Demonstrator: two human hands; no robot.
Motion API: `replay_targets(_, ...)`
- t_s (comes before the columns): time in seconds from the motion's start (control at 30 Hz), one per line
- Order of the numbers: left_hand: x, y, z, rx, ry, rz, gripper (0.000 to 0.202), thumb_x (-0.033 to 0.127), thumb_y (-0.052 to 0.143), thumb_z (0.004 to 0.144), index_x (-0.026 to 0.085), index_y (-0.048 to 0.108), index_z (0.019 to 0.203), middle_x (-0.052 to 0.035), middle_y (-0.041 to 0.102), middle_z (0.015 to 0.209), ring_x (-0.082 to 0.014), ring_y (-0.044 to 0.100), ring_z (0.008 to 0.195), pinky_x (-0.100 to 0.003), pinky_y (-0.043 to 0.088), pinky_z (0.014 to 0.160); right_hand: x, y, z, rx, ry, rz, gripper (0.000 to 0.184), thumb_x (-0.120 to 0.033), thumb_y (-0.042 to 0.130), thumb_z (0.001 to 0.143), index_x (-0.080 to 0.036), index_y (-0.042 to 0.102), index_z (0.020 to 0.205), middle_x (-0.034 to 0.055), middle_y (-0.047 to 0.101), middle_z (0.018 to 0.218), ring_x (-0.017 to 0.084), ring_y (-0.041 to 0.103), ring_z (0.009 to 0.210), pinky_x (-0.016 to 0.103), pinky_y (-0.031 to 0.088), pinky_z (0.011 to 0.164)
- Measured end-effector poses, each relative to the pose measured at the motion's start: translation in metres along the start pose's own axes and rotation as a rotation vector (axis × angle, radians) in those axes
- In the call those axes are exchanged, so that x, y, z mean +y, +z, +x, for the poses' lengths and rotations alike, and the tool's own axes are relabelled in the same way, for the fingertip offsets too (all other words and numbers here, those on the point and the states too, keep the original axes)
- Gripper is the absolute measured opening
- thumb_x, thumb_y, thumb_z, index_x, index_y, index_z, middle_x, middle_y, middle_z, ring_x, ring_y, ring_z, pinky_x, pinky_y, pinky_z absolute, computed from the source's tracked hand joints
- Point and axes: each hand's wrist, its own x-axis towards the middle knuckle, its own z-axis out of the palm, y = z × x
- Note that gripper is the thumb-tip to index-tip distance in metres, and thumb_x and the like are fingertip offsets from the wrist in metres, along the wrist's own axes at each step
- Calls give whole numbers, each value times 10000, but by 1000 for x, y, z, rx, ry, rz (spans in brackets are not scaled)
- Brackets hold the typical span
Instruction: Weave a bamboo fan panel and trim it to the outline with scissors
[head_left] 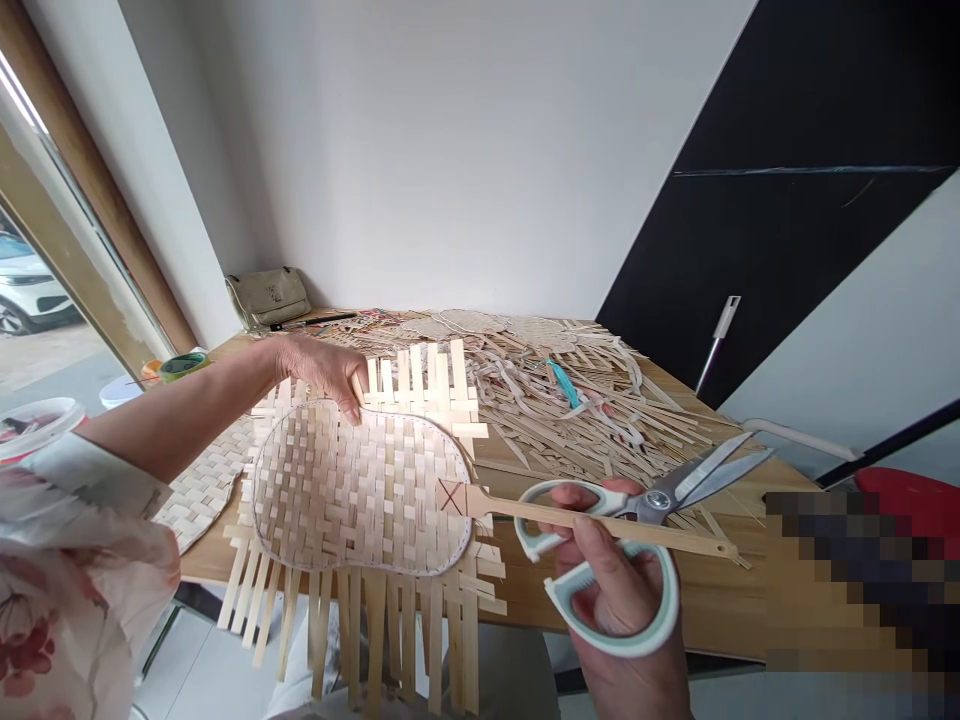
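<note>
A woven bamboo fan (360, 490) hangs tilted over the table's front edge, its rounded outline stitched and loose strip ends jutting out all around. My left hand (326, 372) pinches its upper edge, thumb on the near face. A flat wooden handle (510, 507) with an X of dark stitching runs from the fan to the right. In my right hand (619, 590) are scissors (656, 503) with white and pale green loops, fingers through the loops. Their blades stand apart, pointing right and away from the fan. The thumb of that hand lies against the wooden handle.
Loose strips (540, 410) cover much of the wooden table (712, 615), with a teal bundle (562, 384) among them. Another woven piece (206, 485) lies under my left arm. At the back left are a beige pouch (268, 296) and tape rolls (184, 365). A red seat (911, 500) is at right.
</note>
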Motion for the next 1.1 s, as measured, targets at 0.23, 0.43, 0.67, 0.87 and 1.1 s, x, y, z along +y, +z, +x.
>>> replay_targets(0.23,-4,-2,0,-16,-37,-88,199,238,718,644,89,719,777,-33,722,777,-127,603,677,-185,439,632,-3,7,3,5,7,8,316,-258,744,640,-268,527,869,-35,623,729,122,555,591,271,467,557)
replay_targets(0.43,-7,-2,-1,-20,-48,-131,246,281,745,632,94,721,791,-44,723,816,-155,622,718,-203,444,661,-3,5,8,6,-22,-17,315,-261,747,616,-250,533,847,-28,619,699,116,535,576,256,463,536)
replay_targets(0.67,-9,0,-2,25,-59,-114,276,313,766,608,98,715,773,-41,720,785,-152,623,721,-194,449,645,-6,8,12,-54,-54,30,282,-201,718,640,-262,538,847,-35,631,691,112,540,550,265,470,538)
replay_targets(0.87,-6,0,-3,21,-56,-139,292,323,781,582,108,721,769,-45,719,803,-165,629,759,-242,458,734,-7,9,13,-56,-89,-6,254,-214,718,645,-247,541,825,-25,623,683,124,553,549,269,465,513)
replay_targets(1.1,-12,1,-1,3,-25,-160,234,274,763,607,124,725,782,-18,723,804,-151,634,750,-213,466,705,-7,5,14,-58,-66,-27,295,-245,735,650,-265,539,870,-27,623,707,134,558,566,270,464,507)
